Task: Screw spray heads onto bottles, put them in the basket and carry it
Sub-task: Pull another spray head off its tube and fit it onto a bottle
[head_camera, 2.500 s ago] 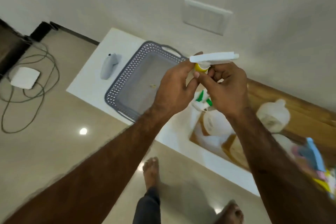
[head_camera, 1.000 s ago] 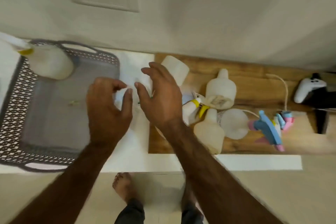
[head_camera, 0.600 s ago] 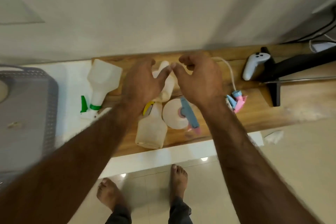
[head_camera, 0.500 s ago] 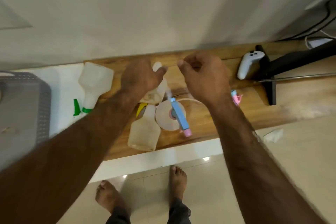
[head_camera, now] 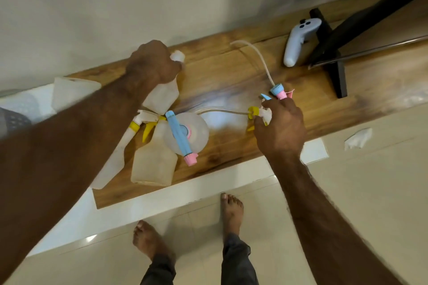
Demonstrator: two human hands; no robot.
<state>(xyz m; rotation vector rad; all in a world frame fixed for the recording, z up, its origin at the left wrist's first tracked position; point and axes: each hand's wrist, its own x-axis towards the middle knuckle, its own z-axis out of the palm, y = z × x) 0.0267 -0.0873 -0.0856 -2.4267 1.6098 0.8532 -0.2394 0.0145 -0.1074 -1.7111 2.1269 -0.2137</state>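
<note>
Fingers of the left hand wrap an uncapped translucent bottle at upper centre, neck up-right; right hand pinches a yellow-white spray head (tube trailing left) right of it on the bench.

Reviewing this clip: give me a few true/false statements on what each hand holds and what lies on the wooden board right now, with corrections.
1. The left hand grips a capless bottle near its neck. True.
2. The right hand holds a blue and pink spray head. False: it holds a yellow and white spray head with a tube trailing from it; the loose blue and pink spray head lies just beyond the hand.
3. One bottle on the wooden board already has a blue and pink head fitted. True.
4. The white controller lies in the basket. False: it rests on the board, by the black stand.
</note>
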